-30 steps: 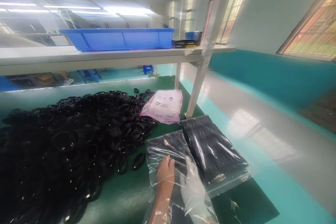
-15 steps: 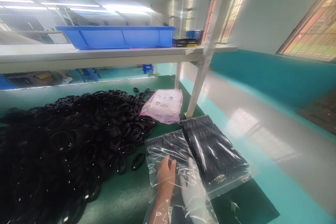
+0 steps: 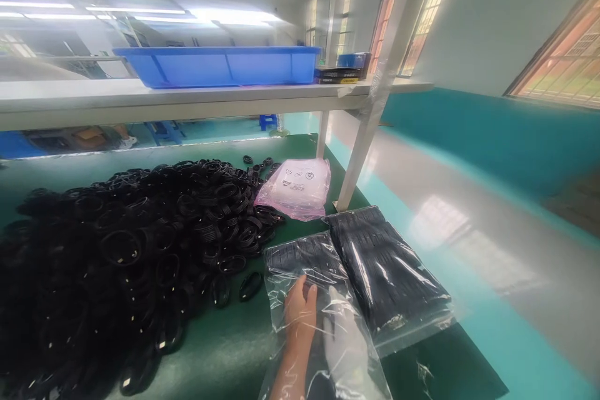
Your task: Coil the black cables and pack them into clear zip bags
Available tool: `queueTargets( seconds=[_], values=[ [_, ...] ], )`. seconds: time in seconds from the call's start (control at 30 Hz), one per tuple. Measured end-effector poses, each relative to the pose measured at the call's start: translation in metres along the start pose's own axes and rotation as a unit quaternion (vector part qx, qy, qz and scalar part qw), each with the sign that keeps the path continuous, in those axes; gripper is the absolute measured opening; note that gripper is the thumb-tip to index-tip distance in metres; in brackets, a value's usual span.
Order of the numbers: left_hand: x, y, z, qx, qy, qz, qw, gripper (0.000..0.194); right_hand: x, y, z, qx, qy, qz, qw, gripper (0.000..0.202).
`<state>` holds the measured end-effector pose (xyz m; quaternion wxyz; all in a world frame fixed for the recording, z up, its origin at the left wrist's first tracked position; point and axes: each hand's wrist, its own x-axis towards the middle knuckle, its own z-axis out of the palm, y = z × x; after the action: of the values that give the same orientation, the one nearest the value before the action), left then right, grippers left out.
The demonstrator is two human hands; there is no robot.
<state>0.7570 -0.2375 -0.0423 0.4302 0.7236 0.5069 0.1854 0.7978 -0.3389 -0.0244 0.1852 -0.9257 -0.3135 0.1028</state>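
Observation:
A clear plastic bag (image 3: 307,250) with a row of black coiled cables at its far end lies on the green table. Both of my hands are under its clear film. My left hand (image 3: 300,306) is bare, its fingers bent towards the cables; whether they grip anything is hidden. Beside it on the right, my right hand (image 3: 344,337) wears a white glove, its fingers blurred by the shiny film. A fuller clear bag of black cables (image 3: 387,269) lies against the right side of the first one.
A large heap of black coiled cables (image 3: 154,250) covers the left of the table (image 3: 225,350). Behind the bags lies a pinkish plastic bag (image 3: 297,187). A white post (image 3: 359,169) holds a shelf (image 3: 225,97) with a blue bin (image 3: 225,67) and small boxes (image 3: 340,75).
The whole view has shifted slightly, so things stand a little farther right. Both hands remain inside the bag, nearly in the same place.

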Motion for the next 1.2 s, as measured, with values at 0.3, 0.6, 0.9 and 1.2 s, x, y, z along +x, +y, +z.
queueTargets(
  seconds=[0.3,0.6,0.9,1.2],
  values=[
    [0.002,0.008,-0.003,0.007,0.009,-0.028,1.000,0.034,0.006,-0.009,-0.011,-0.019,-0.035,-0.028,0.999,0.030],
    [0.003,0.009,-0.005,-0.015,-0.020,-0.024,0.999,0.036,0.012,-0.014,-0.016,-0.024,-0.063,-0.043,0.997,0.030],
    [0.000,0.004,-0.007,-0.044,-0.057,-0.010,0.997,0.038,0.021,-0.016,-0.010,-0.020,-0.072,-0.051,0.996,0.031],
    [-0.003,0.009,-0.008,-0.050,-0.047,-0.014,0.998,0.036,0.017,-0.017,-0.014,-0.015,-0.058,-0.060,0.996,0.029]
  ],
)
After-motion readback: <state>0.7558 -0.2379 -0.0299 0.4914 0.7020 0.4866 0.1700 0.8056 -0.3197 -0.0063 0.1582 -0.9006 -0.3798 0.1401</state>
